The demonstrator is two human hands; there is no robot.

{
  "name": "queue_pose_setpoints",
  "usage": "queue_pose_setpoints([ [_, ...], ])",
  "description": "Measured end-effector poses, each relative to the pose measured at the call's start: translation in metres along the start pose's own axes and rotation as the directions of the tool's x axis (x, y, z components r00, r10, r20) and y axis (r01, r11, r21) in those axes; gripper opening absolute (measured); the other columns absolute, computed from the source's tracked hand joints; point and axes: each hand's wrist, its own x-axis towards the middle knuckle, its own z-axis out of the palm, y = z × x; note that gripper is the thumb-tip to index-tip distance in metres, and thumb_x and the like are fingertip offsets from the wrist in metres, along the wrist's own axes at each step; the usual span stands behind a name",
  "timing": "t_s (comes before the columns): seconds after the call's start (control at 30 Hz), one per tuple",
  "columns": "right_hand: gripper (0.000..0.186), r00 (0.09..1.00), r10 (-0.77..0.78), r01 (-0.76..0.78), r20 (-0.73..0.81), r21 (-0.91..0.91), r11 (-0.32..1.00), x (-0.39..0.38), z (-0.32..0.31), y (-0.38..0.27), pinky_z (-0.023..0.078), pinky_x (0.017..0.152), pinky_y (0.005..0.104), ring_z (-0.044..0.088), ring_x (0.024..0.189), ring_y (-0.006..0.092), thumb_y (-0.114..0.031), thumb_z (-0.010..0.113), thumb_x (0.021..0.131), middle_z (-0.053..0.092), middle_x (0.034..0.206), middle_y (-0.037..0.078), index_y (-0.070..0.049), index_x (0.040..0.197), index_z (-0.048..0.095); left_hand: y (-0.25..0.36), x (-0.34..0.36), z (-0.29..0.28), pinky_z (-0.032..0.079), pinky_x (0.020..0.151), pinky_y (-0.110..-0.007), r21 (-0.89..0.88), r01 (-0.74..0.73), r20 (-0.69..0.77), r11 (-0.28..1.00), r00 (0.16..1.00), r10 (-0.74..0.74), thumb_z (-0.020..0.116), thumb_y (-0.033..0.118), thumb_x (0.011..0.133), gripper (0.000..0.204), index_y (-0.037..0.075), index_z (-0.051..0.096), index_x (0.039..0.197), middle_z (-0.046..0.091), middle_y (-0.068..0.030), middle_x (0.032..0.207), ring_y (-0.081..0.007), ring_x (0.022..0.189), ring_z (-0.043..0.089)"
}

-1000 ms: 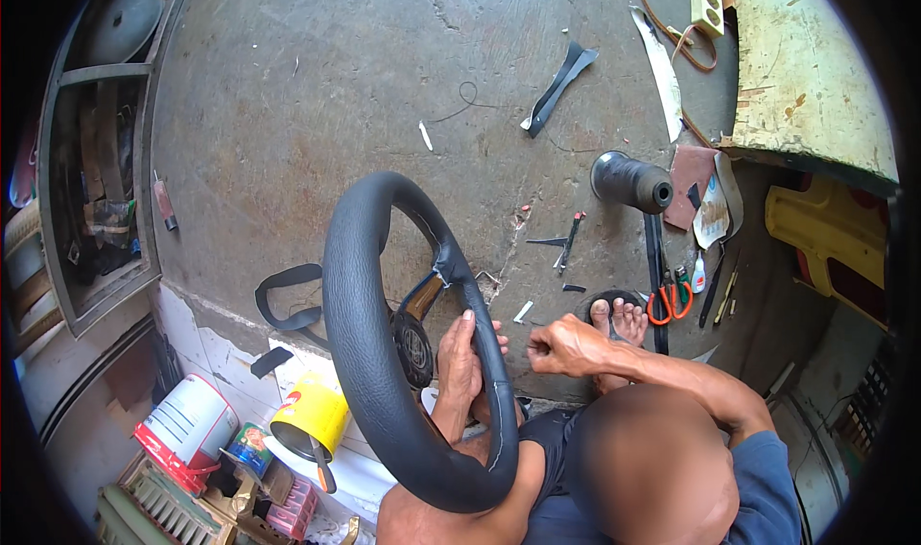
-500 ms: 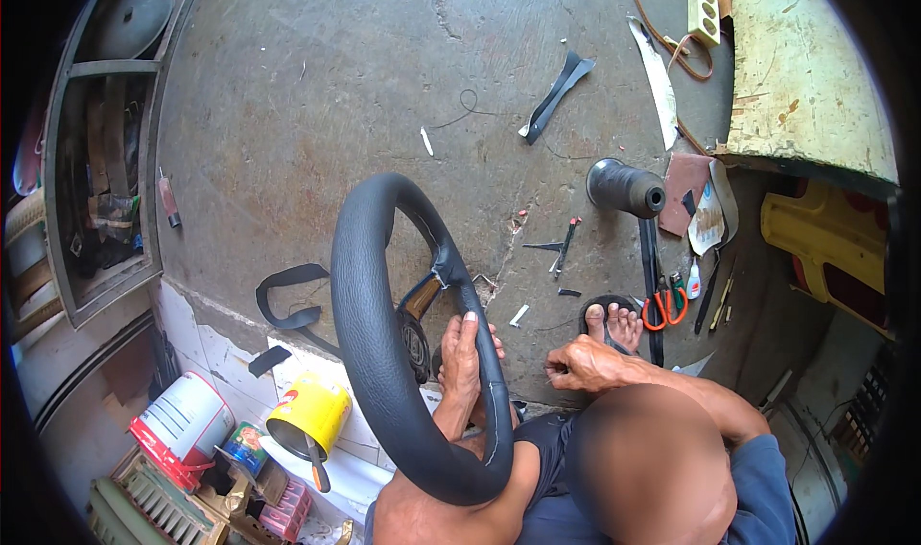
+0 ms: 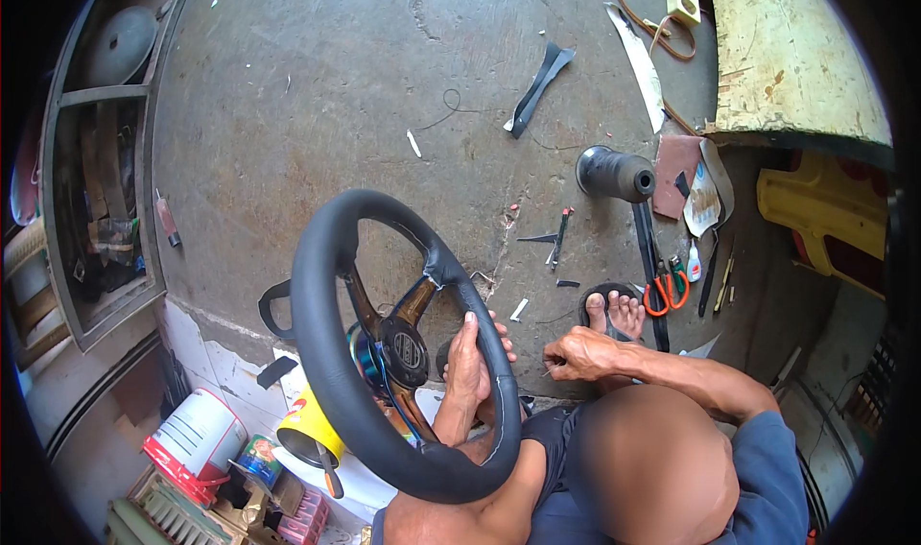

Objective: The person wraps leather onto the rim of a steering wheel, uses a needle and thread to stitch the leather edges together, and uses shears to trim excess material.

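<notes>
A steering wheel point(image 3: 321, 286) with a black leather-like cover and brown spokes stands tilted over my lap. Pale stitching runs along the inside of its rim, with a loose thread end near the upper right spoke. My left hand point(image 3: 465, 370) is closed round the right side of the rim, thumb up and fingertips showing on the outer side. To the right of the wheel and apart from it, my right hand point(image 3: 583, 355) is closed in a pinch; what it holds, if anything, is too small to make out.
A large black thread spool point(image 3: 614, 173) and orange-handled scissors point(image 3: 660, 293) lie to the right. A yellow can point(image 3: 309, 428) and a white bucket point(image 3: 199, 432) stand at lower left. Black strips point(image 3: 539, 89) lie on the floor. A worn yellowish panel point(image 3: 796, 56) juts in at upper right.
The steering wheel has turned to face me more, so its hub and spokes now show, and its rim has shifted left. My left hand keeps its hold; my right hand is nearly unmoved.
</notes>
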Motion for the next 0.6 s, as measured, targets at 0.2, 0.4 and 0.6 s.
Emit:
queue_pose_setpoints([
  [0.2,0.022,1.0,-0.01,0.009,-0.018,-0.04,0.999,0.001,0.002,-0.002,0.053,0.068,0.0473,0.068,0.07,0.0411,-0.018,0.069,0.082,0.068,0.076,0.024,0.002,0.091,0.067,-0.01,0.009,-0.003,0.051,0.052,-0.031,0.076,-0.05,0.003,0.996,0.999,0.05,0.047,0.051,0.107,0.049,0.003,0.049,0.119,0.056,-0.0088,0.089,-0.0177,0.068,0.057],
  [0.4,0.023,0.998,-0.051,0.047,-0.042,-0.093,0.995,-0.006,0.008,-0.001,0.054,0.072,0.0484,0.069,0.075,0.0431,-0.019,0.069,0.081,0.069,0.079,0.025,0.002,0.092,0.068,-0.008,0.008,-0.003,0.051,0.048,-0.029,0.228,-0.16,0.026,0.96,0.987,0.158,0.05,0.049,0.107,0.047,0.003,0.049,0.118,0.057,-0.0079,0.086,-0.0155,0.064,0.058],
  [0.6,0.022,0.995,-0.038,0.026,-0.096,-0.123,0.992,-0.017,0.008,0.004,0.055,0.074,0.0498,0.069,0.077,0.0458,-0.019,0.068,0.08,0.069,0.079,0.027,0.001,0.091,0.069,0.01,0.006,-0.003,0.053,0.046,-0.027,0.285,-0.29,0.102,0.914,0.957,0.272,0.052,0.045,0.107,0.043,0.002,0.049,0.117,0.058,-0.0065,0.086,-0.0127,0.063,0.059],
])
